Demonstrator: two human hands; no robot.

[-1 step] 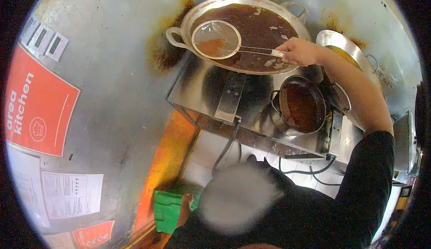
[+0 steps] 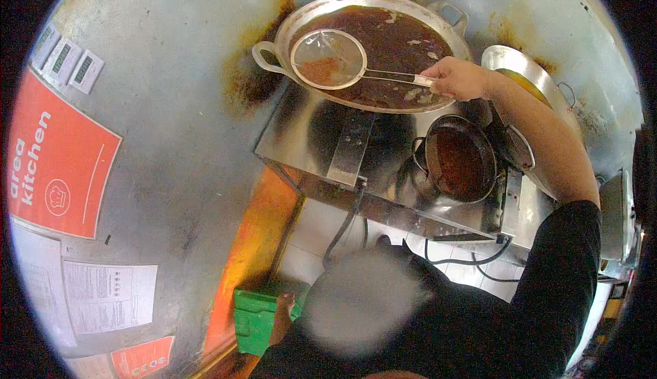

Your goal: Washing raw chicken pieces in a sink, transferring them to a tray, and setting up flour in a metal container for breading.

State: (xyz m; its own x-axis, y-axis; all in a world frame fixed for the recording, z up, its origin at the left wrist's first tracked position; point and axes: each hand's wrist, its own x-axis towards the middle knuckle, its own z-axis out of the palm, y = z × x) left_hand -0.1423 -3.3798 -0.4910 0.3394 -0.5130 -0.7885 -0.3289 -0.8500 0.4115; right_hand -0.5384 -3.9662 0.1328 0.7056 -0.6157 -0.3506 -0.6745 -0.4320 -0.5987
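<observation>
My right hand [image 2: 460,78] is closed around the handle of a round wire-mesh strainer [image 2: 328,60]. Its basket is over the left side of a wide metal wok [image 2: 383,105] filled with dark brown liquid, probably oil. Orange-brown crumbs lie in the mesh. Pale bits float on the liquid. My left hand [image 2: 283,314] hangs low beside a green plastic crate [image 2: 254,321]; its fingers are mostly hidden, and I cannot make out anything in it.
The wok stands on a steel stove, and nearer is a smaller two-handled pot [image 2: 460,159] of reddish-brown liquid. At the right, a metal pan [image 2: 513,61] holds something yellow. Dark hoses [image 2: 349,225] hang from the stove front. Digital timers [image 2: 61,61] and posters cover the left wall.
The strainer has shifted very slightly left and up over the wok. Nothing else has visibly moved.
</observation>
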